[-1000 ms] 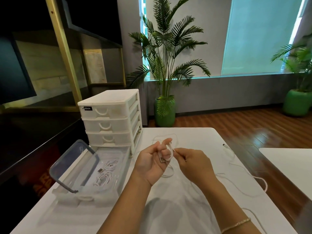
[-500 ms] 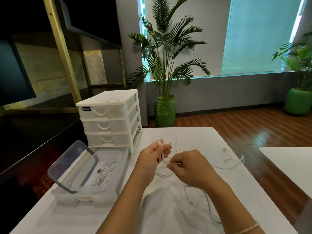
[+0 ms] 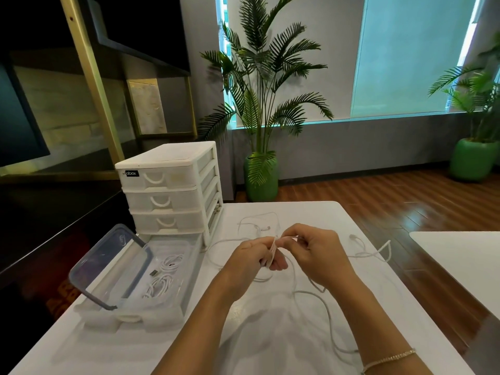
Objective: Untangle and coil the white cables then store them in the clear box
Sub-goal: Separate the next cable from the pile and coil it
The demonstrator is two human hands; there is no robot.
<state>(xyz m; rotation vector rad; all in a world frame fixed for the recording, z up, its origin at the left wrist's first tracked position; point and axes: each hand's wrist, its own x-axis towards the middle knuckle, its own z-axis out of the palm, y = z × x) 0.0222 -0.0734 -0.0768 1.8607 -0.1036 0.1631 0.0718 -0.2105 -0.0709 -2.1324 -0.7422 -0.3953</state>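
black label reading "box" on white drawer unit, first letters unclear

Two hands, the left hand and the right hand. One clear box with one lid, holding two coiled cables. One drawer unit with three drawers. Two potted palms. Two white tables. One bracelet.

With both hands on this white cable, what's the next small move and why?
Probably wrap another loop: the left hand pinches a small coil while the right hand pinches the white cable, whose slack trails loose across the table. The clear box stands open.
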